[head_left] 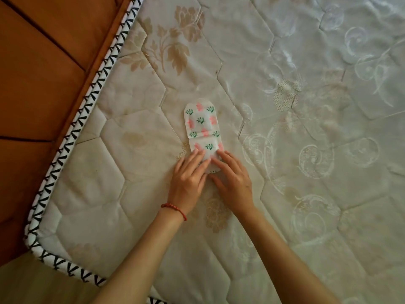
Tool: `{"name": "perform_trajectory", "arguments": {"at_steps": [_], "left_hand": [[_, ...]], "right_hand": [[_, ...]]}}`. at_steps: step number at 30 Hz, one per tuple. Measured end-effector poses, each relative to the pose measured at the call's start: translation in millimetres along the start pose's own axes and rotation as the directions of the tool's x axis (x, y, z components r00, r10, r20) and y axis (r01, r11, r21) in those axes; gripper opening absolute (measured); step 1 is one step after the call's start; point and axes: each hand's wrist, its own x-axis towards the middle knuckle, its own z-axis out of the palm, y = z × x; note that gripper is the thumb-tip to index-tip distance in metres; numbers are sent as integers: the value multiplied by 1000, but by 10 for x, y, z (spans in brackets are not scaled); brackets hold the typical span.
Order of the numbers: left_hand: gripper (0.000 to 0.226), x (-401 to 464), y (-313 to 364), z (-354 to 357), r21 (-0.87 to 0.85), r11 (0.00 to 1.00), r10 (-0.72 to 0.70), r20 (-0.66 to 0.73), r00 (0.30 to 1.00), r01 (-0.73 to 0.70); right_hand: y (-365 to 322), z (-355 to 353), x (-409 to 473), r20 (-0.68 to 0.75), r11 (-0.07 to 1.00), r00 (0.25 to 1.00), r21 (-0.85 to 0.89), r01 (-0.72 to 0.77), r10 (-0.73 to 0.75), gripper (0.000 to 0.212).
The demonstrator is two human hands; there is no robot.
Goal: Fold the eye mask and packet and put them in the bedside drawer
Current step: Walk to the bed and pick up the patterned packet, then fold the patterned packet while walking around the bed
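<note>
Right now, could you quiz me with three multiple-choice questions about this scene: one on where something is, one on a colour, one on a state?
1. Where does the eye mask lie?
A. on the mattress
B. on the wooden floor
C. in a drawer

2. What colour is the bracelet on the left wrist?
A. blue
B. red
C. black

3. What are the hands doing?
A. hanging idle above the bed
B. lifting the mask into the air
C. pressing on the mask's near end

Answers: 1 A, the mask rests flat on the quilted mattress. 2 B, a red string circles the wrist. 3 C, the left hand and right hand lie with fingers on the near end.
</note>
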Motion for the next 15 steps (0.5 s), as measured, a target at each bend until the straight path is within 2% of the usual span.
{"name": "perform_trajectory", "arguments": {"at_steps": [6, 15], "left_hand": [[44, -21, -67, 54, 78, 996, 44, 34, 998, -46], [25, 8, -98, 109, 88, 994, 79, -73, 994, -73]], "right_hand": [[95, 20, 32, -14, 984, 991, -125, 128, -131, 35], [124, 11, 85, -113, 947, 955, -201, 249, -276, 24]]}}
